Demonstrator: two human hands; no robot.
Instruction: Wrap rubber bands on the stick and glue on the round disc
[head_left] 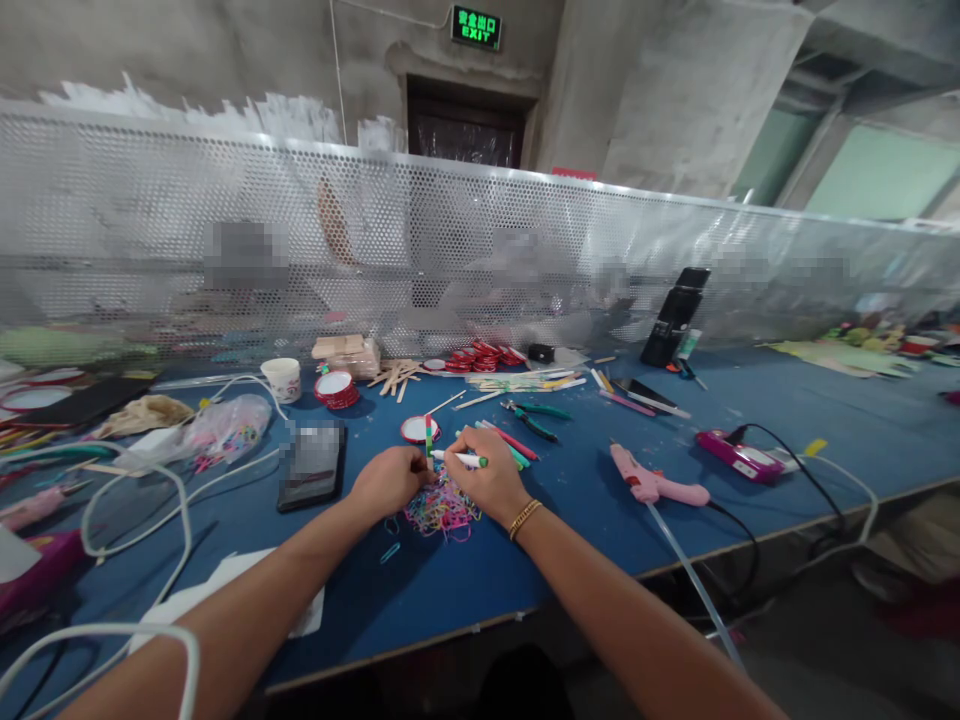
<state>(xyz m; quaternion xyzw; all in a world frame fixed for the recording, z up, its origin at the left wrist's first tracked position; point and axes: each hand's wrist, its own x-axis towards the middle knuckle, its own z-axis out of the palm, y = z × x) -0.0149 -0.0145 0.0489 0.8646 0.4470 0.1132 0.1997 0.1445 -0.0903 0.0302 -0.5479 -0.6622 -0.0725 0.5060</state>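
My left hand point(390, 482) pinches a small wooden stick point(429, 432) near its lower end. The stick stands nearly upright and carries red and green bands. My right hand point(489, 482) grips a white marker point(466, 459) with a green end, its tip pointing left against or very close to the stick. Below both hands lies a pile of colourful paper clips point(444, 512), with a light-blue paper clip point(390, 553) apart from it. Behind the stick is a round, red-rimmed white disc point(418, 430). Several coloured markers point(514, 441) lie beside my right hand.
On the blue table point(600, 540) lie a pink glue gun point(649, 480), green-handled pliers point(536, 418) and a phone point(312, 465). Farther back are a paper cup point(281, 381), stacked red-rimmed discs point(336, 390) and wooden sticks point(397, 376). White cables point(184, 500) loop at left; a perforated metal screen point(450, 240) stands behind.
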